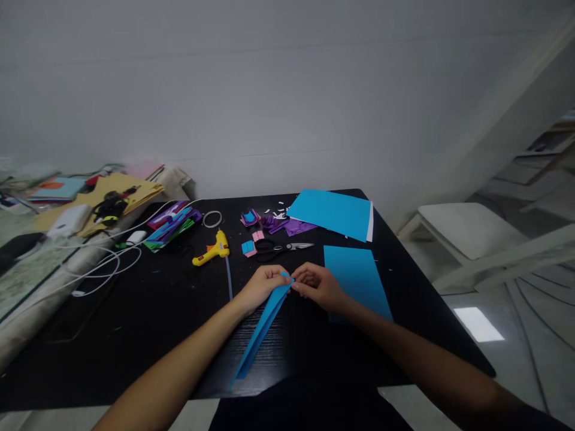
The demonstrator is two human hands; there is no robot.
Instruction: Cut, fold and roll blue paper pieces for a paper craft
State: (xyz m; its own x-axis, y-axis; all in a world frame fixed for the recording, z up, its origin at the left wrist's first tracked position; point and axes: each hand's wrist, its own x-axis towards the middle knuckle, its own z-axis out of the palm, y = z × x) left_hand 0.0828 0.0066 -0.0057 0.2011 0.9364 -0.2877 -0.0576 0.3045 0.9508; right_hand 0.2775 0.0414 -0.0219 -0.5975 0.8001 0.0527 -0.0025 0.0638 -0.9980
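Note:
A long folded strip of blue paper point(264, 326) slants over the black table, its lower end near the front edge. My left hand point(268, 284) is closed on the strip close to its upper end, thumb on top. The fingers of my right hand point(315, 284) are pinched at the very tip of the same strip, right beside the left fingertips. Partly under my right forearm lies a flat blue sheet point(354, 272). Black-handled scissors point(284, 246) rest beyond my hands, blades pointing right.
On the black table point(179, 335) are a yellow glue gun point(217, 249), a tape ring point(212, 219), small pink and blue pieces point(248, 248), purple scraps point(299, 227), blue sheets point(335, 211) and colored strips point(173, 227). White cables point(108, 272) lie left. A white chair point(458, 230) stands right.

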